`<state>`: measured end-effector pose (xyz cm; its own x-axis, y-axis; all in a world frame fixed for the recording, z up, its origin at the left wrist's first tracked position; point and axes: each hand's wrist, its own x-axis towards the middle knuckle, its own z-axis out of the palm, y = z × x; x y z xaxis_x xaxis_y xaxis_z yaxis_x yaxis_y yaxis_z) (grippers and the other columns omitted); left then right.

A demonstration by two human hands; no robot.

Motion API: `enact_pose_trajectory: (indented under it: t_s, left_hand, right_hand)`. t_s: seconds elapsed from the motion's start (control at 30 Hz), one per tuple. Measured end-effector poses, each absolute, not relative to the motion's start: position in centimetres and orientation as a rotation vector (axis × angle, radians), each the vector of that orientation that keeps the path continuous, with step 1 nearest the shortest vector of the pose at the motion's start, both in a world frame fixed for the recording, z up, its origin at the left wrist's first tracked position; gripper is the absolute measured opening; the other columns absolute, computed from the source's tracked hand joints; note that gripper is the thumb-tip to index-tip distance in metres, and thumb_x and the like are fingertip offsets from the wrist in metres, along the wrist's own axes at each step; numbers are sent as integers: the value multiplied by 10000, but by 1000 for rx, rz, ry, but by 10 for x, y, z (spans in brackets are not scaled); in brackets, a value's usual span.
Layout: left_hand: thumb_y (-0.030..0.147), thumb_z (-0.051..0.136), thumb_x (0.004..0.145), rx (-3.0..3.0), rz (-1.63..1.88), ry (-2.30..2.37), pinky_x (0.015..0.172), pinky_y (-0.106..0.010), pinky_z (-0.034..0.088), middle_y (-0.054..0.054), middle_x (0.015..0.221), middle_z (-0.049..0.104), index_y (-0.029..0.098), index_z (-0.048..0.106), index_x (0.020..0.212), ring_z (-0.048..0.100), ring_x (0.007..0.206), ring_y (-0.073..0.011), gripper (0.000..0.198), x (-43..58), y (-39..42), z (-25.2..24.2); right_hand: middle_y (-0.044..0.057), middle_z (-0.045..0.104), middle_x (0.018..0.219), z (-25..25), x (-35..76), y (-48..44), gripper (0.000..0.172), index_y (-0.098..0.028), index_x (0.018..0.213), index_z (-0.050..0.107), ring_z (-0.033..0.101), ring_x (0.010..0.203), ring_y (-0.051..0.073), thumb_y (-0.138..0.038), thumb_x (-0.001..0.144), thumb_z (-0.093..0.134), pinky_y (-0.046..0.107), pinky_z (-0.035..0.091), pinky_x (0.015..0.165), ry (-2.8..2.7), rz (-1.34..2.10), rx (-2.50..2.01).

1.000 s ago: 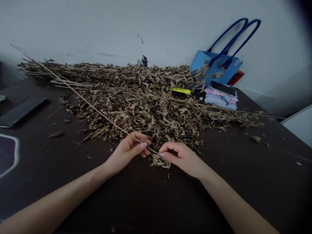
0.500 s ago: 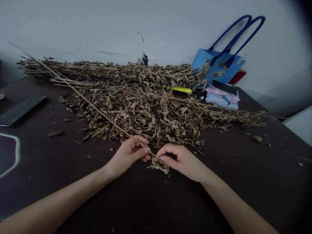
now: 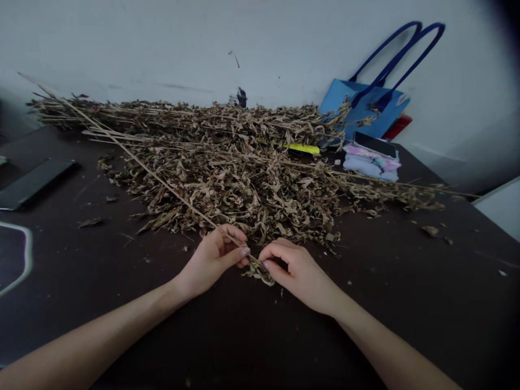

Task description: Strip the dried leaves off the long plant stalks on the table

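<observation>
My left hand (image 3: 215,259) pinches a long bare dry stalk (image 3: 134,161) that runs up and to the left over the table towards the wall. My right hand (image 3: 294,270) is closed in a pinch on the near end of the same stalk, where a small clump of dried leaves (image 3: 258,271) hangs under the fingertips. The two hands sit close together, a few centimetres apart, just in front of a big pile of dried leafy stems (image 3: 239,168).
On the dark table (image 3: 260,330): a black phone (image 3: 32,181) at the left, a blue bag (image 3: 363,111) with long handles against the wall, a phone on folded cloth (image 3: 369,160), a yellow object (image 3: 303,148) in the pile. Loose leaf bits lie scattered.
My right hand has slid left along the stalk towards my left hand, pushing the clump of leaves with it. The left hand keeps its pinch.
</observation>
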<state>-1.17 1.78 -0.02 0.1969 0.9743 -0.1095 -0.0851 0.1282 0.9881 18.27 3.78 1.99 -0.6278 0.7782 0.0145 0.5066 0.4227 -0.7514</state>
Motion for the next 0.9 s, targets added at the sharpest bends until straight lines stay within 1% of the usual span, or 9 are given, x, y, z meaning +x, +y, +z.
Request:
enact_pose_trajectory:
  t_s: [0.27, 0.33, 0.47, 0.53, 0.77, 0.9]
  left_hand:
    - [196, 601, 818, 1203, 1049, 1057, 611, -231, 481, 17, 769, 521, 152, 461, 880, 573, 648, -89, 160, -13, 18, -1]
    - [196, 598, 820, 1216, 1055, 1059, 617, -234, 480, 15, 781, 518, 152, 459, 869, 570, 651, -89, 154, -13, 18, -2]
    - [200, 601, 818, 1220, 1055, 1044, 613, -240, 477, 10, 791, 520, 155, 458, 863, 562, 647, -91, 157, -14, 19, -2]
    - [202, 607, 815, 1211, 1043, 1031, 611, -242, 476, 8, 785, 524, 155, 462, 859, 561, 647, -95, 159, -16, 20, -1]
    - [206, 628, 803, 1171, 977, 957, 605, -233, 459, 6, 722, 564, 156, 474, 836, 555, 622, -98, 164, -19, 21, 5]
    - [221, 623, 808, 1192, 949, 942, 606, -244, 465, 8, 717, 562, 156, 476, 842, 560, 630, -107, 165, -19, 21, 5]
  right_hand:
    - [-21, 550, 756, 12, 176, 35, 137, -190, 799, 577, 494, 710, 97, -100, 827, 478, 229, 377, 653, -2231, 1097, -1139]
    - [-13, 551, 761, 11, 174, 34, 132, -187, 799, 570, 487, 737, 110, -98, 831, 477, 239, 379, 671, -2254, 1013, -1138]
    - [19, 538, 776, 11, 174, 32, 156, -176, 833, 567, 444, 794, 146, -86, 852, 441, 273, 375, 714, -2398, 729, -1047]
    - [30, 529, 791, 12, 176, 32, 172, -172, 856, 563, 426, 805, 153, -85, 866, 415, 280, 376, 714, -2462, 668, -979]
    - [51, 518, 811, 12, 179, 36, 220, -168, 873, 556, 410, 814, 163, -146, 924, 343, 293, 387, 719, -2554, 626, -823]
    - [42, 513, 793, 8, 179, 39, 196, -167, 860, 551, 429, 819, 159, -138, 916, 365, 278, 391, 715, -2539, 733, -772]
